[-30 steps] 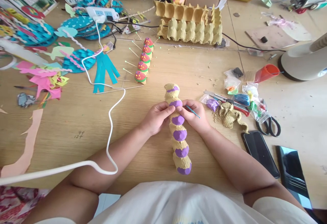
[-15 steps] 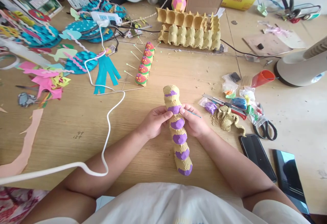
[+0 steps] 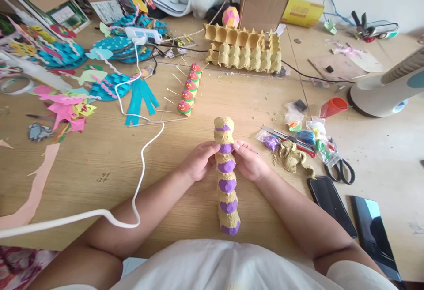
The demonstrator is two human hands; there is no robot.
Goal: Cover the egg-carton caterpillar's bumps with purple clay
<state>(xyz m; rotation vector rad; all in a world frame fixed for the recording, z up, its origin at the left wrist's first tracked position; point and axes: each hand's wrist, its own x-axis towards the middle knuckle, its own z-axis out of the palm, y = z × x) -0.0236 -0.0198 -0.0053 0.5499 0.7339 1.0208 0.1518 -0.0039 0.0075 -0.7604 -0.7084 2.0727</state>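
Observation:
A strip of egg-carton cups (image 3: 227,176) runs lengthwise in front of me, each bumpy tan cup bearing a patch of purple clay. My left hand (image 3: 200,162) pinches its left edge near the far end, thumb on top beside a purple patch. On the opposite edge, my right hand (image 3: 252,161) grips the strip between thumb and fingers. A thin blue stick-like tool (image 3: 254,152) pokes out from the right hand's fingers; most of it is hidden. Beyond the hands lies a painted row of red and green egg-carton cups (image 3: 189,89) with pins stuck along it.
Right: bagged purple clay (image 3: 270,142), a utility knife (image 3: 288,140), torn carton scraps (image 3: 291,156), scissors (image 3: 346,171) and a phone (image 3: 332,206). Egg cartons (image 3: 250,56) stand at the back. A white cable (image 3: 143,162) crosses the left side, near blue paper strips (image 3: 141,100).
The strip has turned slightly, its near end swinging left, so it lies straighter. Both hands keep their hold. The camera view has shifted a little.

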